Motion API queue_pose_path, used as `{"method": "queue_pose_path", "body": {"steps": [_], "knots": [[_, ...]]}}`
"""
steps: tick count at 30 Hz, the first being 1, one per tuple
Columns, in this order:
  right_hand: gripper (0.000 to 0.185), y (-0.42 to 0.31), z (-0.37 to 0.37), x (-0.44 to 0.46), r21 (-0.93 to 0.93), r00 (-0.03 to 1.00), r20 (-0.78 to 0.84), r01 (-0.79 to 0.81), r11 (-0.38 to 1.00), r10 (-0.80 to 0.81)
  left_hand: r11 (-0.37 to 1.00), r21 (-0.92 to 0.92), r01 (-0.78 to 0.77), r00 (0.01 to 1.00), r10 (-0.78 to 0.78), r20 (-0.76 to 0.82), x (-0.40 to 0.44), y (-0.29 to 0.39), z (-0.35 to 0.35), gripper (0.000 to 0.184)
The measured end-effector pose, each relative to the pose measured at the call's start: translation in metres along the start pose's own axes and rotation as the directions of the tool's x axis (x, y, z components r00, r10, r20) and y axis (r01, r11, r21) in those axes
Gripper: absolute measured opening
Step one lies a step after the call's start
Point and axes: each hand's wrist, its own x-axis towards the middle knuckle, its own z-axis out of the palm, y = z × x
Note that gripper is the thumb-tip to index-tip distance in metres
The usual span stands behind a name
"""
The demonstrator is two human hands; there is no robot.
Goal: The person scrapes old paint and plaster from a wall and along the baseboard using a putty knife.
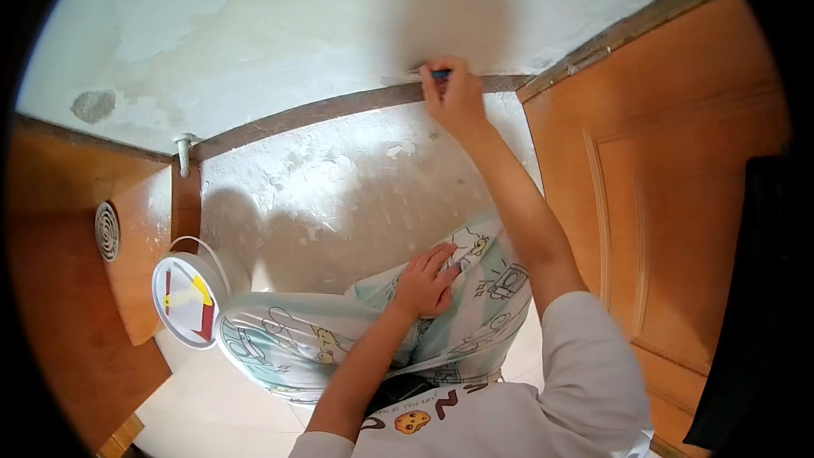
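From the head view, the right hand [459, 100] curls tightly around a mostly hidden blue tool [441, 74], probably light, stiff and best gripped by its body, at the patchy plaster wall [254, 42] beside the wooden strip [331, 109], while nearer than that strip the loosely open, seemingly empty left hand [421, 286] rests on soft trousers [284, 339].

Patchy off-white plastered wall [254, 25] with rough grey spots [93, 106] and a soft round shadow [458, 13], edged by a dark brown strip [331, 108]. Below: pale, smeared surface [339, 165] with bright glare. Left: orange-brown wooden panelling [136, 288] bearing a round, ringed grille [108, 231]. Right: moulded orange-brown wooden panel [687, 127]. Bottom: pale tiled floor [216, 394].
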Motion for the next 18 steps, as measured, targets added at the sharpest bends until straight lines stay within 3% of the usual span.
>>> {"method": "queue_pose_path", "body": {"steps": [3,4,7,10,13,14,17,18], "knots": [[0.022,0.000,0.007,0.013,-0.034,0.986,-0.074,0.148,0.988,-0.150,0.999,-0.003,0.038,0.999,-0.038,0.032,-0.005,0.009,0.001,0.028],[0.020,-0.002,0.012,0.018,0.029,0.987,-0.027,0.158,0.987,-0.157,1.000,0.006,0.026,0.999,-0.026,0.037,0.000,0.007,-0.001,0.028],[0.020,-0.007,0.000,0.022,-0.074,0.984,-0.035,0.172,0.982,-0.175,1.000,0.004,0.027,0.998,-0.027,0.056,-0.002,0.004,-0.003,0.028],[0.021,0.009,0.009,0.005,-0.100,0.990,0.075,0.123,0.987,-0.116,0.996,-0.045,0.072,0.997,-0.071,0.019,-0.005,0.005,0.002,0.029],[0.021,0.012,0.011,-0.005,-0.033,0.993,-0.036,0.114,0.993,-0.115,1.000,-0.017,0.010,0.999,-0.010,0.035,-0.004,0.002,-0.001,0.029],[0.023,0.026,0.016,-0.008,0.039,0.997,-0.072,0.043,0.998,-0.041,1.000,-0.005,0.020,1.000,-0.020,0.010,0.002,-0.003,-0.001,0.029],[0.023,0.026,0.009,-0.004,-0.089,0.984,0.078,0.169,0.982,-0.162,0.999,-0.025,0.041,0.999,-0.041,0.022,-0.006,0.007,-0.001,0.030],[0.023,0.027,0.009,0.005,-0.006,0.989,-0.027,0.146,0.989,-0.146,1.000,-0.012,0.022,1.000,-0.022,0.013,-0.003,0.004,-0.002,0.030]]}}
